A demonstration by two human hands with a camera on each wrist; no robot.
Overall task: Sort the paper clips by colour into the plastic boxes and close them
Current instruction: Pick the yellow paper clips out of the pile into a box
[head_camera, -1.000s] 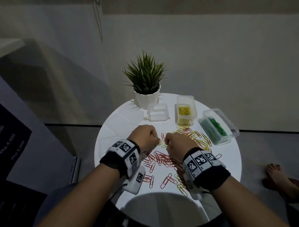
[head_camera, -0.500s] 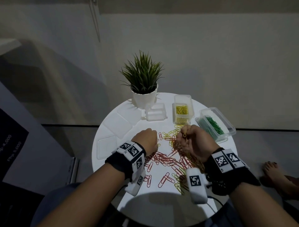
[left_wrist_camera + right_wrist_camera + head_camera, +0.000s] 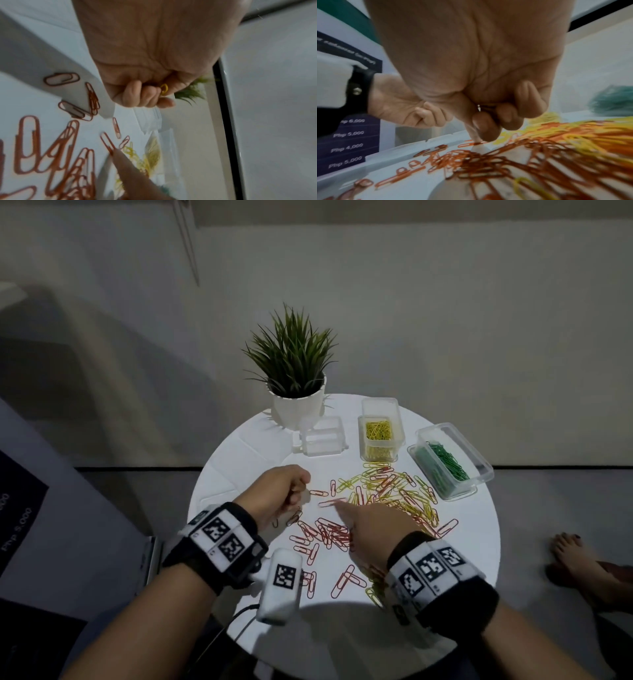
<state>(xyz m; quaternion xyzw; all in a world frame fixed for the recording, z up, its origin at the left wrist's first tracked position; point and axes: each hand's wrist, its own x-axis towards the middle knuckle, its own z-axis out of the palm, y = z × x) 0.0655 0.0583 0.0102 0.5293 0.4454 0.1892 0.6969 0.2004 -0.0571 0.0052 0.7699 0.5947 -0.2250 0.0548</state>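
Note:
Red and yellow paper clips (image 3: 383, 491) lie mixed on the round white table (image 3: 239, 460), with a red heap (image 3: 329, 534) nearer me. My left hand (image 3: 284, 494) is a fist left of the pile and grips a yellow clip (image 3: 164, 89). My right hand (image 3: 370, 529) reaches left, its index finger and thumb tip meeting on the end of one red clip (image 3: 329, 503) (image 3: 469, 144); its other fingers are curled. At the back stand an empty clear box (image 3: 322, 446), an open box of yellow clips (image 3: 360, 433) and an open box of green clips (image 3: 457, 495).
A potted plant (image 3: 296, 378) stands at the table's far edge behind the empty box. Flat clear lids (image 3: 226, 484) lie on the table's left part. A person's bare foot (image 3: 575, 559) rests on the floor to the right.
My right hand has come back from in front of the yellow box, down and left to a red clip. The left fist has stayed where it was.

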